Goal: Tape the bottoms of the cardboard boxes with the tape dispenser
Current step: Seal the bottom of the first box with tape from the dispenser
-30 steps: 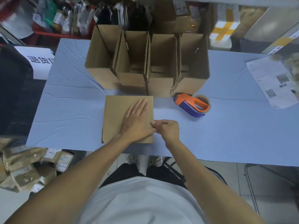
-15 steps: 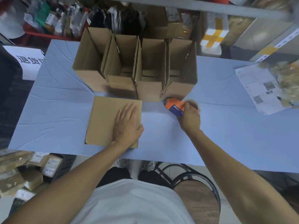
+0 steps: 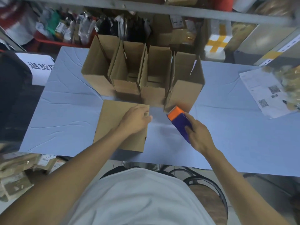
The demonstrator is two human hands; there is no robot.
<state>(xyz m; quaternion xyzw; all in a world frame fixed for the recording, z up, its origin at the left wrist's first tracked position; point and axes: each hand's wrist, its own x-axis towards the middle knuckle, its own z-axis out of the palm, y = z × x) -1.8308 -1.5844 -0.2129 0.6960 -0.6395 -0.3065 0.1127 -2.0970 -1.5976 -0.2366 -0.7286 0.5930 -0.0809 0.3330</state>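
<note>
- The orange-and-purple handheld tape dispenser (image 3: 179, 121) is held above the pale blue desk (image 3: 235, 127), just right of centre; its long axis runs from about 11 o'clock to 5 o'clock, orange end pointing to 11 o'clock toward the row of boxes.
- The right hand (image 3: 198, 134) grasps the dispenser's purple rear, fingers curled around it; the lower part of the tool is hidden behind the hand, and no tape roll can be made out.
- The closed brown cardboard box (image 3: 116, 125) stands at the desk's near edge, at 9 o'clock from the dispenser, its flat face upward.
- The left hand (image 3: 136, 120) rests on that box's far right corner, fingers bent over the edge and gripping it; the fingertips are blurred.
- Four open brown cardboard boxes (image 3: 142, 75) stand side by side at 12 o'clock, flaps upright; their bottoms are mostly hidden.
- A printed white paper sheet (image 3: 266, 93) lies at 2 o'clock, its right part covered by a blurred object.
</note>
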